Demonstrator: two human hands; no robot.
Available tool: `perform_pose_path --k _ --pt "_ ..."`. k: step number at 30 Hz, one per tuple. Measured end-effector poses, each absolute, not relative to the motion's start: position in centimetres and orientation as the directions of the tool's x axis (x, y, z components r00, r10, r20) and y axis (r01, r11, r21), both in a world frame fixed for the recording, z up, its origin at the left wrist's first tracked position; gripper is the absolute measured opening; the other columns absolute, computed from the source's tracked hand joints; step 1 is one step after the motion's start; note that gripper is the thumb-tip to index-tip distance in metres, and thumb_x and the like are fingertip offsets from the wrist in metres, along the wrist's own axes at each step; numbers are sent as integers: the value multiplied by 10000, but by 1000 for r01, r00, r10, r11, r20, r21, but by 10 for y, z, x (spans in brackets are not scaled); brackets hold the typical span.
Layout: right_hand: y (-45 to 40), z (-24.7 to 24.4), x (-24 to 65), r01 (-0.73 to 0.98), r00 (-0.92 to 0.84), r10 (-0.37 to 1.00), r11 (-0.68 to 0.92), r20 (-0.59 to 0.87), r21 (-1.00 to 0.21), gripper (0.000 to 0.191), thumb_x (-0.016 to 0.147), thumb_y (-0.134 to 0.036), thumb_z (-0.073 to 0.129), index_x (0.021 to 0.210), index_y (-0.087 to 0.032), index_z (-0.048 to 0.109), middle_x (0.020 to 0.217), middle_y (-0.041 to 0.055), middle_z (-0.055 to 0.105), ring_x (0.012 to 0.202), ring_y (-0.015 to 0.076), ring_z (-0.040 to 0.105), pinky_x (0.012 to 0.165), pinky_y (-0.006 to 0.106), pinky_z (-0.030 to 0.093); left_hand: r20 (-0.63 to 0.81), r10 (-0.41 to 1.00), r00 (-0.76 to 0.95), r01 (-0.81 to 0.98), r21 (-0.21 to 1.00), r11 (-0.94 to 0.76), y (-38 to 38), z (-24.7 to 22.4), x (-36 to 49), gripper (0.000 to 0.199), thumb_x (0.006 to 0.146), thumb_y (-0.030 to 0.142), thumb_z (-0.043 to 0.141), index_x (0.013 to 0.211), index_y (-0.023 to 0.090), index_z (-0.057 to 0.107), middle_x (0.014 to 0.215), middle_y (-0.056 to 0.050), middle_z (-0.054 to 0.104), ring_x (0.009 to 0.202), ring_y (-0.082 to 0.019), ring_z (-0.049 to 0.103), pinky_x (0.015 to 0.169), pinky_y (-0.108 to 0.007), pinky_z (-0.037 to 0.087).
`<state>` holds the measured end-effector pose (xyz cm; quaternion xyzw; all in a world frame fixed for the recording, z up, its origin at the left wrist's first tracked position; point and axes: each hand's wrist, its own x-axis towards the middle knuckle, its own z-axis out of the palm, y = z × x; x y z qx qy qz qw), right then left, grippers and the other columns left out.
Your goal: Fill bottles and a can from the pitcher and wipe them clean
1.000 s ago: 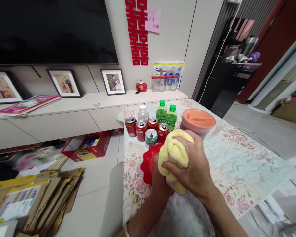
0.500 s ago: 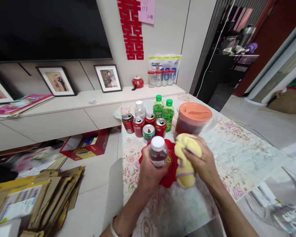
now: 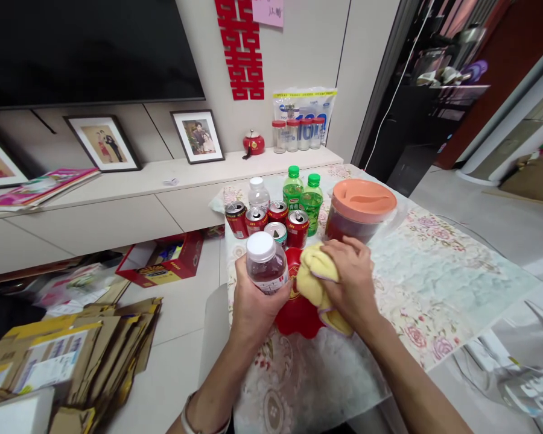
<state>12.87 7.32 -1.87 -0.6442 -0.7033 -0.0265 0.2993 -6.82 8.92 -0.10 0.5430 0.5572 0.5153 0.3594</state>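
So — left hand (image 3: 252,308) grips bottle (image 3: 266,265).

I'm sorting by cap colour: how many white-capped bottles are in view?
2. The held bottle is in the left grip; the standing bottle is on the table, behind a red can. Others could be hidden.

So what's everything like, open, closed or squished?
Held bottle, capped, in left hand
Yellow cloth, bunched in right hand
Back bottle, capped, upright
Green bottles, capped, upright
Tub, lid on
Red cans, upright
Jars, lids on
Red box, open
Cardboard, flattened, piled
Television, screen dark
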Motion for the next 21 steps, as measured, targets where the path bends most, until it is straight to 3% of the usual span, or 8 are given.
perform_pose_path --k 3,6,8,11,13,15,18,21 --pt "82 -29 110 938 -111 949 198 295 -284 468 893 -255 690 1354 -186 646 1442 187 545 1274 386 451 1004 519 435 140 973 -182 269 959 -88 89 -2 -69 730 606 351 876 1214 233 489 1019 -30 732 878 -244 739 776 -371 594" --pt "84 -35 102 941 -217 965 247 147 -230 565 794 -224 771 1345 -182 655 1336 196 585 1183 386 497 937 500 435 137 971 -196 261 962 -83 90 -3 -70 752 589 330 876 1225 238 486 1047 -35 738 899 -245 743 795 -377 599" --pt "86 -36 101 943 -256 964 266 71 -200 472 775 -156 742 1244 -196 700 1230 173 612 1114 358 526 897 458 422 150 970 -191 244 964 -101 91 -3 -71 770 591 321 873 1247 239 477 1088 -45 737 928 -243 743 817 -376 598" --pt "95 -34 103 946 -278 961 273 0 -172 253 885 -108 601 1076 -195 742 1097 152 637 1053 315 554 868 409 394 170 966 -196 254 960 -117 93 -4 -73 775 599 322 869 1259 236 473 1128 -60 728 960 -248 733 845 -385 586" --pt "104 -29 105 952 -263 964 255 -30 -171 244 962 -130 524 1044 -181 749 1067 154 652 1027 293 578 859 385 389 173 964 -201 261 958 -117 93 -4 -75 771 596 330 869 1251 232 474 1122 -64 723 963 -256 728 855 -398 579" --pt "112 -21 109 959 -226 973 212 -52 -190 246 992 -187 527 1108 -197 744 1053 131 667 966 262 606 811 349 397 186 960 -210 258 958 -129 92 -1 -77 760 589 336 871 1229 229 475 1095 -60 721 947 -260 728 857 -407 575" --pt "117 -4 114 964 -149 987 134 -52 -228 358 1025 -262 520 1361 -273 642 1102 90 665 954 236 626 775 313 417 241 942 -233 258 950 -179 92 4 -79 714 590 348 877 1172 228 481 1024 -38 718 932 -259 731 873 -415 574" --pt "108 9 110 974 -75 997 67 -27 -218 540 1041 -312 493 1576 -257 443 1251 150 623 1096 314 589 843 383 444 283 929 -240 270 938 -216 91 8 -81 690 601 355 890 1146 231 485 989 -21 713 958 -263 734 905 -419 572"
